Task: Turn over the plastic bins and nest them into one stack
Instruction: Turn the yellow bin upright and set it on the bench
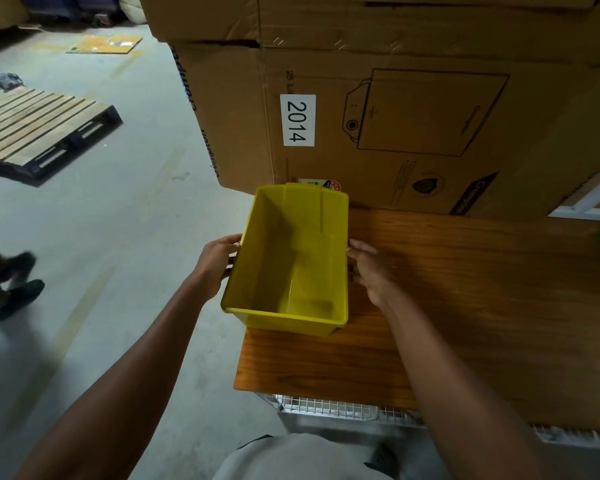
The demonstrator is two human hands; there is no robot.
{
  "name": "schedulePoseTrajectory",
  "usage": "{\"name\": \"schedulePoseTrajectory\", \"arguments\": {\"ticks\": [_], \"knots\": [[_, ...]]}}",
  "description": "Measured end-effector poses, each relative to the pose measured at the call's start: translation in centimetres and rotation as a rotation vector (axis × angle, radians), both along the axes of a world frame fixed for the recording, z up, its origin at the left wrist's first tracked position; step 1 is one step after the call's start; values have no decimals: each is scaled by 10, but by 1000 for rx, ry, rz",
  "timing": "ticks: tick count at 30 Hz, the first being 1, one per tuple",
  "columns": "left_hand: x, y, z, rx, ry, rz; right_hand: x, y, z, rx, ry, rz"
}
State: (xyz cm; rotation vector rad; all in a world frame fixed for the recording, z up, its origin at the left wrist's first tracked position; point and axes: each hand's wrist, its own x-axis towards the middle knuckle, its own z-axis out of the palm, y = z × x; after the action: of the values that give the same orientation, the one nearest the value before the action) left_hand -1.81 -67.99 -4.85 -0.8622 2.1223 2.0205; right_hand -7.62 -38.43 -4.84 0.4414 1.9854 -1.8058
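Smooth, glossy yellow plastic bin (291, 265) on a varnished wood-grain table (482, 306), before matt brown cardboard boxes (413, 133).

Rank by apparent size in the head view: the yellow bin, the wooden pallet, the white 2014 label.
1. Yellow bin and wooden pallet: alike in the frame; the pallet lies farther off, so no ranking.
2. White 2014 label: clearly smallest.
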Motion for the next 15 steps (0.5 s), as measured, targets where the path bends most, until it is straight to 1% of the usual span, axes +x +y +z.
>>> {"name": "schedulePoseTrajectory", "arguments": {"ticks": [3,5,9,12,15], "knots": [[0,0,0,-31,1,41,4,2,2,27,17,18],[1,2,2,-107,34,95,7,6,4,39,54,22],[10,17,11,-309,202,209,19,23,5,33,114,-30],[18,37,21,-448,322,163,37,42,8,40,135,-66],[24,65,31,-487,390,127,60,63,14,20,139,-122]]}}
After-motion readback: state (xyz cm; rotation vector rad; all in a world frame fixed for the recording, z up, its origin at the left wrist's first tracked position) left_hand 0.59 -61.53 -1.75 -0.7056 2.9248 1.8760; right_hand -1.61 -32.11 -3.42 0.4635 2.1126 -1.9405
